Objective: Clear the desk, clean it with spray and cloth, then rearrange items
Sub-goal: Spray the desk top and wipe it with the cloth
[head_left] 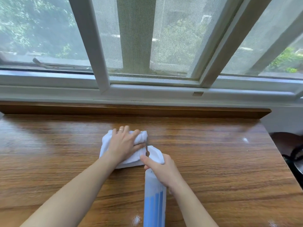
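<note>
A white cloth [108,143] lies bunched on the wooden desk [213,161] near its middle. My left hand [124,145] rests flat on top of the cloth with its fingers spread, a ring on one finger. My right hand [162,171] grips the neck of a spray bottle [155,200] with a white head and a blue label, its index finger on the trigger. The nozzle points at the cloth's right edge, just beside my left hand.
A raised wooden ledge [131,110] runs along the desk's far edge under a window with white frames [101,63]. Dark objects [293,153] sit beyond the desk's right edge. Small white specks lie on the desk at the right and near the bottom.
</note>
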`<state>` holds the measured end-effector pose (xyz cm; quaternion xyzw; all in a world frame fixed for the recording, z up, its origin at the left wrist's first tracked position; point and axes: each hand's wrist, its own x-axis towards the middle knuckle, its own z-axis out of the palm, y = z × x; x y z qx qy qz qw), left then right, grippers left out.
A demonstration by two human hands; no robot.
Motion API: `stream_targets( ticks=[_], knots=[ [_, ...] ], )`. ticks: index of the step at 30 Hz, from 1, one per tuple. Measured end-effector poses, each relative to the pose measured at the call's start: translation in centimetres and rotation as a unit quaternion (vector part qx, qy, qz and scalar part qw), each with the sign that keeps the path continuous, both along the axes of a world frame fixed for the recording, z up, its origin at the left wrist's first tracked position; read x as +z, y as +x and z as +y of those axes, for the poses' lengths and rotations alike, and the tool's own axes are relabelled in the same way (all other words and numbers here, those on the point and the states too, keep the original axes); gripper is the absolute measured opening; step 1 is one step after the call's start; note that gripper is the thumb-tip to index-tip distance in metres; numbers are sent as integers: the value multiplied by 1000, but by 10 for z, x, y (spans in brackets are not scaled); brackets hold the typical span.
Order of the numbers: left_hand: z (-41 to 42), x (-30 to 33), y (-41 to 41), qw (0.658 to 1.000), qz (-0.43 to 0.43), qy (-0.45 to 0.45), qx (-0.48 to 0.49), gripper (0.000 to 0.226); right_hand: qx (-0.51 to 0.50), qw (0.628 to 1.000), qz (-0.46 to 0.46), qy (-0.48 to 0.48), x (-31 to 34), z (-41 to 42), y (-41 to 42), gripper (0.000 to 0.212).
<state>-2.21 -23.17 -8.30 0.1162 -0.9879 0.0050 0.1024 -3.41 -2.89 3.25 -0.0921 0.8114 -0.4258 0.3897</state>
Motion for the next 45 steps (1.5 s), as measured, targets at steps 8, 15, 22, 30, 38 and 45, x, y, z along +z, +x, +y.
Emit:
stream_targets(
  ticks=[8, 15, 22, 30, 38, 45],
  knots=[
    [-23, 13, -44, 995, -91, 22, 42, 60, -10, 1000, -15, -18, 2, -3, -8, 68],
    [-23, 13, -30, 997, -72, 5, 23, 66, -24, 999, -5, -27, 4, -2, -22, 54],
    [-6, 0, 5, 999, -21, -4, 26, 59, -27, 999, -3, -28, 8, -6, -33, 64],
    [-23, -3, -22, 999, -27, -17, 16, 59, -34, 999, -4, -23, 6, -3, -40, 52],
    [-33, 9, -57, 999, -39, -24, 25, 50, -24, 999, -19, -10, 8, 3, -34, 62],
    [-22, 2, -50, 998, -34, 6, 57, 44, -21, 1000, -15, -11, 9, 6, -28, 60]
  ],
)
